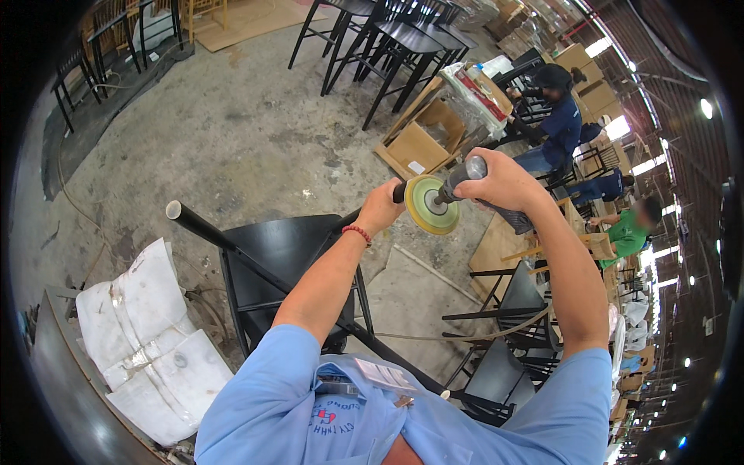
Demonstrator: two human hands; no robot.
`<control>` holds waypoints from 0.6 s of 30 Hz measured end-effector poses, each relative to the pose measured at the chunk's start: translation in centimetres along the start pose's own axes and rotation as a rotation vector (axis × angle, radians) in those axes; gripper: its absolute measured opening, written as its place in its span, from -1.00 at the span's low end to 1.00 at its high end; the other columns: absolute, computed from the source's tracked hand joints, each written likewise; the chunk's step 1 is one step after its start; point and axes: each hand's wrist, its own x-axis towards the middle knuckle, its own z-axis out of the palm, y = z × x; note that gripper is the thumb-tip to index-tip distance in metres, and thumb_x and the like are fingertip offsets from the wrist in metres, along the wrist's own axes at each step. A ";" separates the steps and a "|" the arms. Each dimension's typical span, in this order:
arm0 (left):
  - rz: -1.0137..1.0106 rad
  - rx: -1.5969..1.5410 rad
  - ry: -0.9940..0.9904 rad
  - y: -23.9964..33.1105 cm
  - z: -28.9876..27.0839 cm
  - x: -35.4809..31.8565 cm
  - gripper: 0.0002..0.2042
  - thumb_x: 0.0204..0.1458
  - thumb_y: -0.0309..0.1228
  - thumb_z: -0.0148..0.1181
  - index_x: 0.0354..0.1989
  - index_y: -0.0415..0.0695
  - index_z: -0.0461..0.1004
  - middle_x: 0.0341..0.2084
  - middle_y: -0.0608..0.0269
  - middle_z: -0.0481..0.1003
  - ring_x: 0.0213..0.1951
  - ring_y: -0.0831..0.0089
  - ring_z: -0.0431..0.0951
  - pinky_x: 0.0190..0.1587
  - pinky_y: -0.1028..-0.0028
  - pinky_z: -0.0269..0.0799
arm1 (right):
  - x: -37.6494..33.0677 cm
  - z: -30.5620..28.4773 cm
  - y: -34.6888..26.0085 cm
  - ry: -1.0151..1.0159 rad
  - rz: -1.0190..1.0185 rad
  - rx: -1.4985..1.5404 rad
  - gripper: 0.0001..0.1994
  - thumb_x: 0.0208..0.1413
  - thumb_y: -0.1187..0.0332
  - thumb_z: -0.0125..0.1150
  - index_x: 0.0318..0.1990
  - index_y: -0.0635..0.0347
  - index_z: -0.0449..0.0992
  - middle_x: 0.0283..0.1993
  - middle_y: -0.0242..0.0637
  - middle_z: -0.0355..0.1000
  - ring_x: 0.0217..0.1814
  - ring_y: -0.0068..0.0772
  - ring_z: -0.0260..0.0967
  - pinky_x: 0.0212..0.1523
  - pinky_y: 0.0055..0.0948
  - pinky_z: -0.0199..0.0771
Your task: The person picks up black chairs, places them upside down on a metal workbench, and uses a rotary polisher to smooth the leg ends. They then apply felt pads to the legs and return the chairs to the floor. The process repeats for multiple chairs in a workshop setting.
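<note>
disc sander [474, 166] is out ahead of you, in your right hand [505, 183]; that grip is closed round the tool's body. its yellow-green sanding disc [425, 215] stands on edge to the left of that hand, spindle side turned toward it. your left hand [380, 208] has its fingers curled round a black chair leg [399, 191], the tip poking out past them. that tip is just beside the disc's left edge; whether they touch cannot be told from this view. the leg's long axis slants up and right from the tipped black chair [271, 252], pointing toward the disc, so your left hand is nearer the leg's tip. farther out, a pale hose [465, 339] crosses the floor [232, 139], an open carton [422, 149] lies past the disc, and black stools [407, 48] stand beyond.
</note>
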 end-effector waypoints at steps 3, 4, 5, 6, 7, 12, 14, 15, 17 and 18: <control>-0.012 0.012 -0.014 0.1 -0.1 0.1 -0.75 -0.03 -0.44 0.32 -0.21 -0.18 0.42 -0.31 -0.05 0.55 -0.21 -0.03 0.54 -0.14 0.21 0.44 | 0.2 0.5 0.0 0.003 0.032 -0.004 -0.53 -0.15 0.19 0.42 -0.14 0.33 0.46 -0.48 -0.26 0.49 -0.47 -0.48 0.46 -0.37 -0.42 0.42; -0.032 0.020 -0.029 0.2 -0.2 0.1 -0.75 -0.03 -0.44 0.32 -0.20 -0.18 0.43 -0.31 -0.05 0.55 -0.20 -0.04 0.54 -0.14 0.21 0.44 | -0.1 0.5 0.1 0.001 0.058 -0.009 -0.54 -0.15 0.19 0.42 -0.15 0.32 0.47 -0.47 -0.25 0.50 -0.45 -0.47 0.46 -0.36 -0.41 0.43; -0.030 0.016 -0.028 0.2 -0.2 0.1 -0.75 -0.02 -0.43 0.32 -0.19 -0.17 0.42 -0.30 -0.05 0.55 -0.20 -0.02 0.54 -0.14 0.21 0.43 | -0.5 0.4 0.1 0.002 0.087 -0.017 -0.54 -0.15 0.19 0.42 -0.16 0.31 0.47 -0.46 -0.24 0.50 -0.44 -0.46 0.47 -0.36 -0.39 0.43; -0.028 0.012 -0.030 0.1 -0.2 0.1 -0.74 -0.01 -0.42 0.32 -0.18 -0.16 0.42 -0.30 -0.04 0.54 -0.20 -0.01 0.53 -0.15 0.21 0.42 | -0.8 0.4 0.4 0.013 0.100 -0.038 -0.55 -0.16 0.18 0.43 -0.17 0.31 0.47 -0.45 -0.23 0.50 -0.43 -0.46 0.47 -0.35 -0.38 0.43; -0.025 0.008 -0.034 0.1 -0.2 0.1 -0.74 0.00 -0.41 0.32 -0.17 -0.15 0.42 -0.29 -0.04 0.54 -0.20 0.00 0.53 -0.15 0.22 0.42 | -1.1 0.4 1.0 0.025 0.115 -0.058 -0.55 -0.16 0.18 0.43 -0.18 0.31 0.47 -0.44 -0.22 0.50 -0.42 -0.45 0.47 -0.35 -0.36 0.43; 0.002 0.050 0.000 0.0 -0.4 0.2 -0.74 0.00 -0.37 0.32 -0.19 -0.17 0.43 -0.31 -0.03 0.53 -0.20 0.01 0.53 -0.14 0.22 0.41 | -5.8 0.8 6.5 0.195 0.082 -0.019 -0.59 -0.15 0.22 0.42 -0.21 0.30 0.46 -0.43 -0.21 0.49 -0.45 -0.44 0.46 -0.38 -0.37 0.44; 0.021 0.053 -0.015 0.1 -0.5 0.3 -0.73 0.00 -0.36 0.32 -0.17 -0.16 0.44 -0.28 -0.02 0.54 -0.19 0.01 0.54 -0.12 0.21 0.42 | -9.8 0.6 9.5 0.269 0.163 0.184 -0.63 -0.10 0.24 0.40 -0.21 0.29 0.45 -0.44 -0.23 0.48 -0.48 -0.44 0.45 -0.42 -0.41 0.44; -0.014 0.043 -0.028 0.2 -0.5 0.2 -0.73 0.00 -0.35 0.32 -0.16 -0.15 0.45 -0.26 -0.02 0.54 -0.18 0.01 0.54 -0.11 0.21 0.42 | -12.2 0.8 11.3 0.338 0.181 0.255 -0.65 -0.07 0.25 0.38 -0.21 0.28 0.44 -0.44 -0.24 0.47 -0.49 -0.44 0.45 -0.44 -0.44 0.44; -0.093 0.032 -0.046 0.6 -0.5 -0.3 -0.71 -0.01 -0.35 0.32 -0.14 -0.14 0.45 -0.22 -0.02 0.55 -0.14 0.00 0.54 -0.08 0.20 0.42 | -17.8 1.1 12.7 0.386 0.330 0.613 -0.66 0.06 0.19 0.30 -0.16 0.26 0.43 -0.44 -0.24 0.47 -0.52 -0.43 0.45 -0.46 -0.44 0.46; -0.103 0.064 -0.055 1.0 0.4 -0.7 -0.72 -0.02 -0.42 0.25 -0.12 -0.17 0.45 -0.23 -0.07 0.55 -0.12 0.01 0.56 -0.08 0.18 0.43 | -21.4 1.8 15.0 0.448 0.343 0.665 -0.60 0.13 0.08 0.21 -0.07 0.22 0.43 -0.43 -0.22 0.47 -0.55 -0.40 0.44 -0.52 -0.40 0.43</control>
